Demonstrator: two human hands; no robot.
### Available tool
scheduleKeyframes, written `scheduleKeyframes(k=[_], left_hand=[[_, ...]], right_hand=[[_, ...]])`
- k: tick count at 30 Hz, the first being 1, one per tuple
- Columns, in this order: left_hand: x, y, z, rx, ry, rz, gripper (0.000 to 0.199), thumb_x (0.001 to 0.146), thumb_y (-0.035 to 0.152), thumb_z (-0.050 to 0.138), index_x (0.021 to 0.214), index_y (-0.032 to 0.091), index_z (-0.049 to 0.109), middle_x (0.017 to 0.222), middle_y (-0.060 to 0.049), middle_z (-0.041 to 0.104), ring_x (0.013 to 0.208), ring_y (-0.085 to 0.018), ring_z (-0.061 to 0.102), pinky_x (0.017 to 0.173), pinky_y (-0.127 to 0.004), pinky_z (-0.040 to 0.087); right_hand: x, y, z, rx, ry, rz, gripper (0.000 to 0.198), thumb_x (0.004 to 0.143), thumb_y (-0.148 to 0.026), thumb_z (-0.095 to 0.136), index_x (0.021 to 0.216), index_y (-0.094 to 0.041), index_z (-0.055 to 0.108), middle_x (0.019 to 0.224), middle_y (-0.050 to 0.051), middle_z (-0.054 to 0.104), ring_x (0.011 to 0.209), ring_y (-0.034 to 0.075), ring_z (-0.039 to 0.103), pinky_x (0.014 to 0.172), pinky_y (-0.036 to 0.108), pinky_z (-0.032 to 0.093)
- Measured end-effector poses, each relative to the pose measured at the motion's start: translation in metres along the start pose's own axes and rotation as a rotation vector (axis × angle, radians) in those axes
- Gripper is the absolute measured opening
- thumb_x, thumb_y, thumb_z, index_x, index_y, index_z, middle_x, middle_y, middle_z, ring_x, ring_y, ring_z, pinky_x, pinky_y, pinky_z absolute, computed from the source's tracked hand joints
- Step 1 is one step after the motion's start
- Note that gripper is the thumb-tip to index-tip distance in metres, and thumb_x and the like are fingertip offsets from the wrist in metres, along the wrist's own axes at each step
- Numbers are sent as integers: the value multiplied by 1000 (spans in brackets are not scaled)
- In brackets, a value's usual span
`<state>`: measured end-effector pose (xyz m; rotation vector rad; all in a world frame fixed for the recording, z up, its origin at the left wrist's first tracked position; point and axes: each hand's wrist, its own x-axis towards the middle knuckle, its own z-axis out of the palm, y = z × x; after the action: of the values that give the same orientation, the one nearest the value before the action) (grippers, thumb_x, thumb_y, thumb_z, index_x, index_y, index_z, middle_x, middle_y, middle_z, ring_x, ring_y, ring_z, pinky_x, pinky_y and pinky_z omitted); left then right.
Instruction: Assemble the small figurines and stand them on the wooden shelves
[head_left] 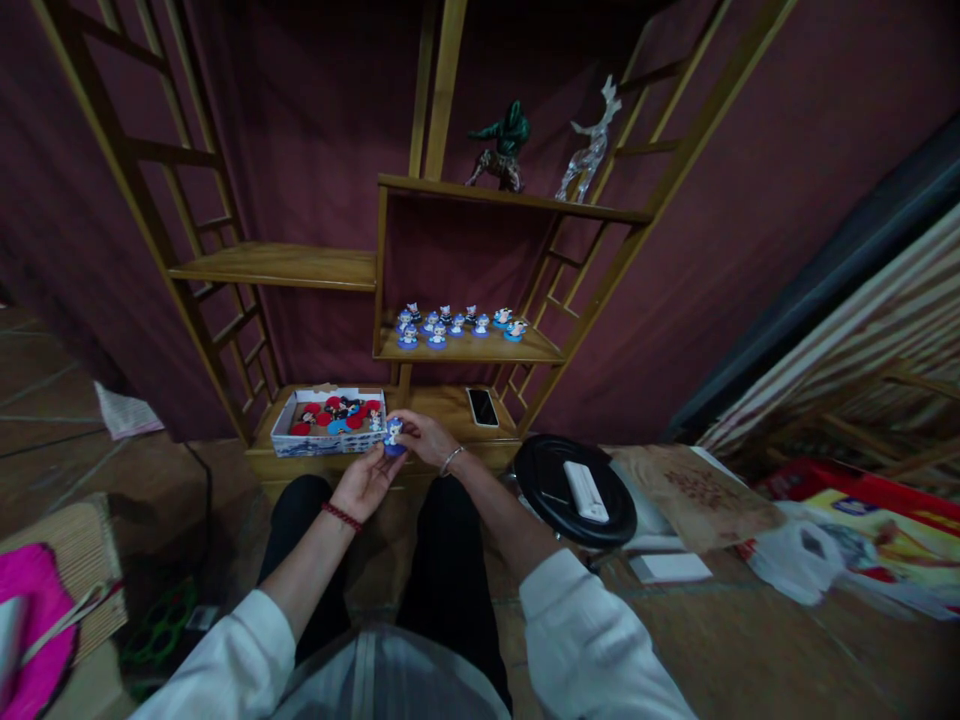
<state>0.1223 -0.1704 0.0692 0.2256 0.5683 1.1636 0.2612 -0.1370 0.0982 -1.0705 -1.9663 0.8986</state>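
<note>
A small purple-and-white toy figurine (pixel 394 434) is held upright in front of me, between my two hands. My right hand (pixel 424 438) grips its side with thumb and fingers. Beneath it, my left hand (pixel 365 483) is palm up, its fingertips at the figurine's base; how firmly they hold is hard to see. Just left of the figurine, an open cardboard box (pixel 307 440) holds several more figurines with red and blue bases. On the shelf above, several similar figurines (pixel 437 335) stand in rows, mostly purple, with two blue-based ones at the right end.
A phone (pixel 482 407) lies on the lowest shelf board. Higher up stand a dark green statue (pixel 504 150) and a clear deer ornament (pixel 591 145). A round black stool (pixel 551 480) bearing a white object (pixel 586 491) is at my right, with bags and packages beyond.
</note>
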Motion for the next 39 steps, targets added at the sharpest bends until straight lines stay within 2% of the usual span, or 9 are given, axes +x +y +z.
scheduleKeyframes(k=[7,17,27,33,39], left_hand=[[0,1,6,30,-12,-8,17,81,7,45,84,10,62,89,-9,67,86,-15,62,92,-34,44],[14,-1,6,53,-63,25,19,80,5,44,84,11,62,86,-9,67,85,-15,62,91,-36,44],[15,-18,2,68,-28,-26,18,79,4,45,76,11,61,78,-7,67,77,-13,63,83,-32,48],[17,-18,-2,55,23,-42,21,78,1,43,70,11,60,71,-6,66,71,-13,63,76,-31,51],[15,-16,-4,63,22,-53,22,79,1,41,72,11,60,72,-6,66,70,-14,63,75,-31,51]], right_hand=[[1,-5,-6,-21,-3,-3,38,71,-9,52,107,-20,54,83,-2,59,71,9,54,70,22,44],[0,-6,-9,-217,73,4,37,73,-13,52,109,-24,51,85,-2,61,73,11,56,72,24,44],[-17,-1,-5,-353,105,83,36,75,-14,51,108,-26,51,84,-3,62,70,11,56,68,20,42],[-18,0,0,-404,115,93,35,75,-15,52,108,-26,51,85,-2,62,71,11,57,67,20,42],[-18,0,3,-429,107,90,37,74,-14,51,109,-25,50,83,-2,63,69,12,57,65,20,42]])
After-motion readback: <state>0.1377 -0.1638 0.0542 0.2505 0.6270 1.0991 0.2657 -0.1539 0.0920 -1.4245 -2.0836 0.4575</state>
